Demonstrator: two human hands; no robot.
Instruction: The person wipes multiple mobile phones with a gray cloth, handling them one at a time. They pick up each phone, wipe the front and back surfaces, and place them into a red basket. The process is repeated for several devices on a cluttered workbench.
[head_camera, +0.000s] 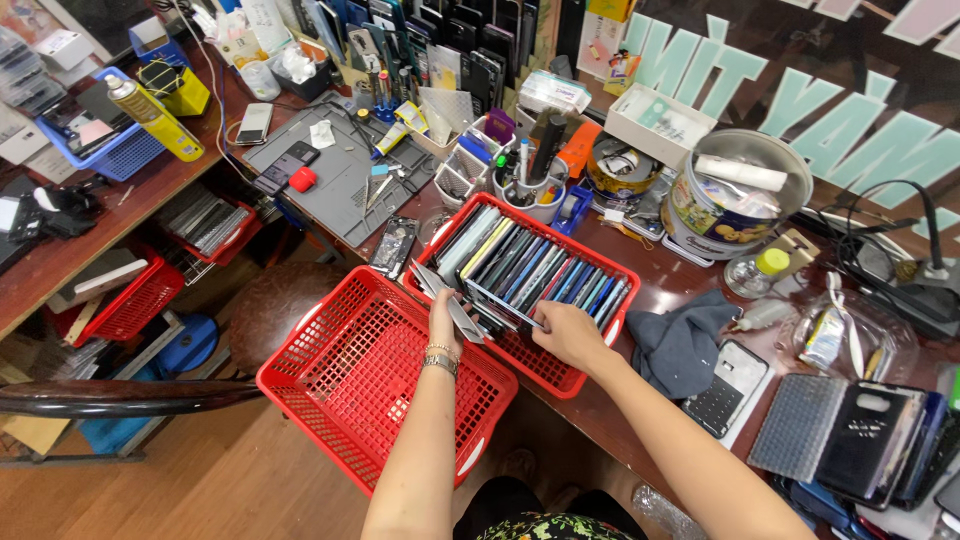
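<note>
My left hand (446, 322), with a bracelet at the wrist, grips a flat phone part (466, 318) at the near left corner of a red basket (578, 375) packed with several upright phones and screens (535, 268). My right hand (566, 333) rests on the near row of that stack, fingers pinching the edge of a thin dark phone (503, 302). A second red basket (365, 375), with nothing in it, sits below the left hand, over the desk's edge.
The wooden desk holds a grey work mat (335, 185) with small tools, a cup of pens (528, 195), a round tin (735, 195), a grey cloth (680, 345), phone cases (850, 440) and a soldering stand (930, 270). A round stool (270, 305) stands beside the empty basket.
</note>
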